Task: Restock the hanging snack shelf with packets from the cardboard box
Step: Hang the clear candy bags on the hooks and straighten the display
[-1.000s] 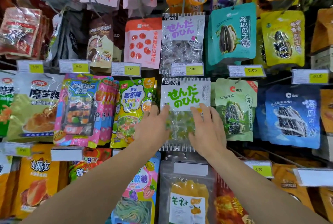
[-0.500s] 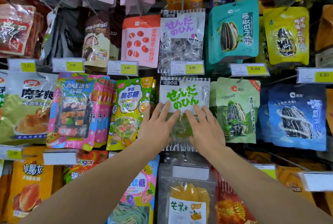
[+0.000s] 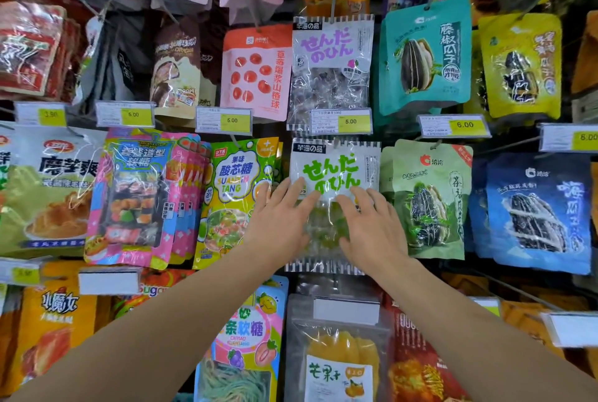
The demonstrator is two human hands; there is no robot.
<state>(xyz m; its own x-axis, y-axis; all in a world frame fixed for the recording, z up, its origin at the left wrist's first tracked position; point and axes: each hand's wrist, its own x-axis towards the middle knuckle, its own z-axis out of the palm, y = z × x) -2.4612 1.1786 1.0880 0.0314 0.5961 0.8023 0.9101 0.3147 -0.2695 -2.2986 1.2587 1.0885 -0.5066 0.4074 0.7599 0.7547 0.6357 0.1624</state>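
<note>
Hands (image 3: 326, 223) closer together on packet (image 3: 335, 171)

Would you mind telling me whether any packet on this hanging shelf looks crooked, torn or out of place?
Nothing stands out. The green-lettered candy packet hangs straight under the left hand and right hand, both flat on it, and its neighbours look intact. Some price tags are too blurred to read.
</note>
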